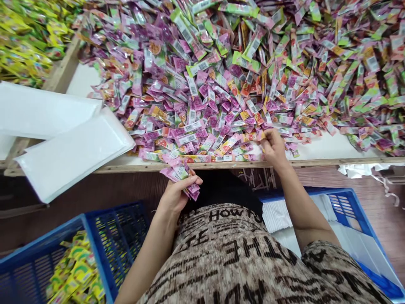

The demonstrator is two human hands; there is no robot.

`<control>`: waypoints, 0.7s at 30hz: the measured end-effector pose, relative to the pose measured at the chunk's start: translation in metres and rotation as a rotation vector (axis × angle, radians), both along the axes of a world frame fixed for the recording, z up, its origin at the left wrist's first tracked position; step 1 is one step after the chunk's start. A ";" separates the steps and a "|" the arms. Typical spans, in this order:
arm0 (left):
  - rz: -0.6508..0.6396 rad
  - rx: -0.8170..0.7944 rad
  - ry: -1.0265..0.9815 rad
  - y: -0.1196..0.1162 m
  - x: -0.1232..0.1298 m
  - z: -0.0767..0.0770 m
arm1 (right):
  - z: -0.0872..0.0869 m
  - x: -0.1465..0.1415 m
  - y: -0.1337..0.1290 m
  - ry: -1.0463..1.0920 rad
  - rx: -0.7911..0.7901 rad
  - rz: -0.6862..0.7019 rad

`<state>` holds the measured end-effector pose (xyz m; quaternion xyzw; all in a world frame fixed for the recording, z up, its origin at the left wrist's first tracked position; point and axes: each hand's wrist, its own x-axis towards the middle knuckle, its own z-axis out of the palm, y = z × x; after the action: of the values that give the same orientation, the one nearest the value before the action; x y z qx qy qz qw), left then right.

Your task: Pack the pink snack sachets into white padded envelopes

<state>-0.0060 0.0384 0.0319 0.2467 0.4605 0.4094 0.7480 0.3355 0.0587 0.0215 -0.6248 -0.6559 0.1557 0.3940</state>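
A small bunch of purple stick packets [182, 172] is clasped in my left hand [177, 194], just off the table's front edge. My right hand [274, 147] is over the front of the table, its thumb and fingers pinched on the end of an orange-and-pink stick packet [249, 137]. Around it spreads a wide heap of purple, pink and green stick packets [202, 101], many with barcodes showing. Several packets lie in a row along the wooden edge between my two hands.
White plastic bags [79, 147] lie flat at the table's left corner, overhanging the wooden rim [145, 168]. Yellow-green packets [28, 38] fill the section at far left. Blue crates [85, 240] stand below left, one holding yellow packets; another blue crate [354, 207] with white sheets is below right.
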 end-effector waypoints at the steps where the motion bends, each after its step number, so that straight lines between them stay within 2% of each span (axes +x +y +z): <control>1: 0.026 0.001 0.002 0.001 -0.004 0.000 | 0.001 -0.001 0.005 -0.025 -0.029 -0.005; 4: 0.107 0.002 0.013 0.003 -0.014 0.003 | 0.000 -0.001 0.022 -0.301 -0.120 0.086; 6: 0.161 0.004 0.016 0.004 -0.020 0.005 | -0.002 0.002 0.031 -0.415 -0.112 0.107; 8: 0.214 -0.002 0.009 0.004 -0.026 0.007 | -0.001 0.006 0.034 -0.362 -0.048 0.044; 10: 0.265 -0.015 0.005 0.005 -0.033 0.007 | 0.004 0.006 0.033 -0.178 0.018 -0.035; 12: 0.306 -0.032 0.010 0.007 -0.038 0.005 | 0.013 -0.003 0.031 0.006 0.017 -0.055; 14: 0.331 -0.052 0.018 0.008 -0.041 0.003 | 0.019 -0.021 0.031 0.038 -0.054 0.054; 18: 0.355 -0.083 -0.007 0.009 -0.041 0.005 | 0.018 -0.061 0.041 -0.331 -0.173 0.486; 19: 0.361 -0.086 -0.019 0.008 -0.042 0.005 | 0.016 -0.068 0.044 -0.419 -0.181 0.544; 21: 0.379 -0.083 -0.034 0.006 -0.045 0.004 | 0.015 -0.076 0.050 -0.502 -0.166 0.561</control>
<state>-0.0512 0.0442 0.0364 0.1178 0.5024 0.5276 0.6748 0.2595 0.1084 0.0369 -0.4694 -0.8626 0.1521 0.1112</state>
